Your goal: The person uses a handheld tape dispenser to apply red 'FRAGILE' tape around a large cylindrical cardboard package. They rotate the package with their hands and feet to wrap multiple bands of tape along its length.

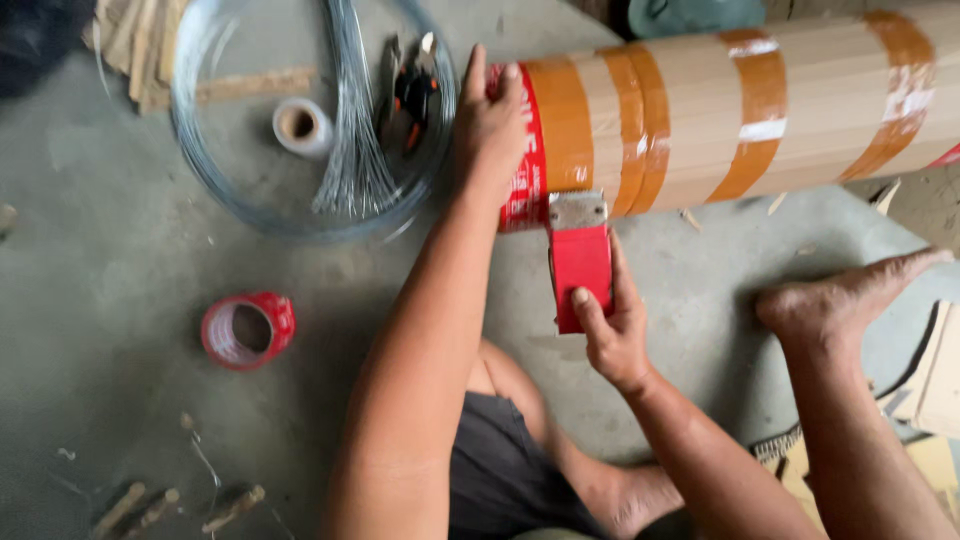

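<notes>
Soft, even daylight is filling the scene, leaving it moderately bright with only faint, diffuse shadows lying on the grey floor (130,260) beneath the arms. Glare is flashing white off the glossy tape bands on the cardboard roll (760,110). Motion blur is smearing the coil of wire (200,150) at the upper left, and the frame's edges are softening and bending slightly.

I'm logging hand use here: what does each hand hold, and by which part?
The right hand grips the red tape dispenser by its lower body. The left hand presses flat on the end of the brown-taped bundle of sticks, without gripping it.
</notes>
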